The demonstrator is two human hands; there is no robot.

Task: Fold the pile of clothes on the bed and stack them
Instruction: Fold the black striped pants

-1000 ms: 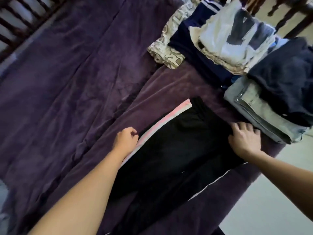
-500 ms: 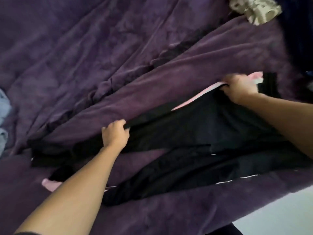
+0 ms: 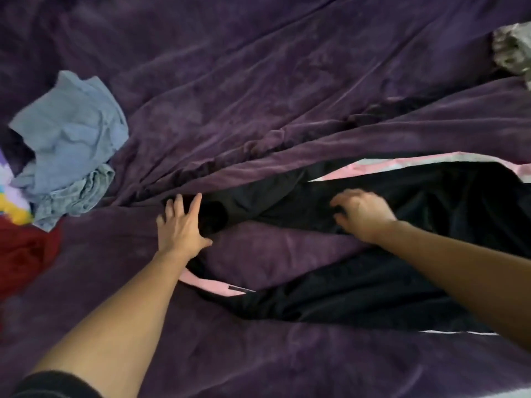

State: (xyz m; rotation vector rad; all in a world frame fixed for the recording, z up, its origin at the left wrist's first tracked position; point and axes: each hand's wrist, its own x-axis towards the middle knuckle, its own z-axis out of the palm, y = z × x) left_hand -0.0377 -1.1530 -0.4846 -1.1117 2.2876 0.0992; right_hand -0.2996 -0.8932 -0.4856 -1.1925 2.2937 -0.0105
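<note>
1. Fingers (image 3: 193,209) of the left hand (image 3: 181,228) lie straight and spread, palm down. They hold nothing and press near the cuff end of the black trousers (image 3: 402,202) on the bed.
2. Head view: the right hand (image 3: 363,215) sits further along the same trouser leg with its fingers bent onto the cloth. Blur hides whether they pinch it or only rest there.
3. Head view: the trousers, which have a pink side stripe, lie splayed. One leg runs between the hands and the other lies nearer the viewer. A hump of purple blanket (image 3: 273,251) shows between the legs, and another blanket fold overlaps the far leg's upper edge.
4. Head view: a pile of unfolded clothes (image 3: 71,124), blue, red and multicoloured, sits well to the left. A patterned cloth (image 3: 511,50) shows at the far right edge.
5. Likely risk: bringing the legs together now could trap blanket inside the fold, because the bedding is rucked against the trousers.
6. Likely risk: the legs are not aligned, so the fold could come out crooked and stack badly.
7. Likely risk: the smooth-looking fabric could slide under a flat palm and bunch up.
</note>
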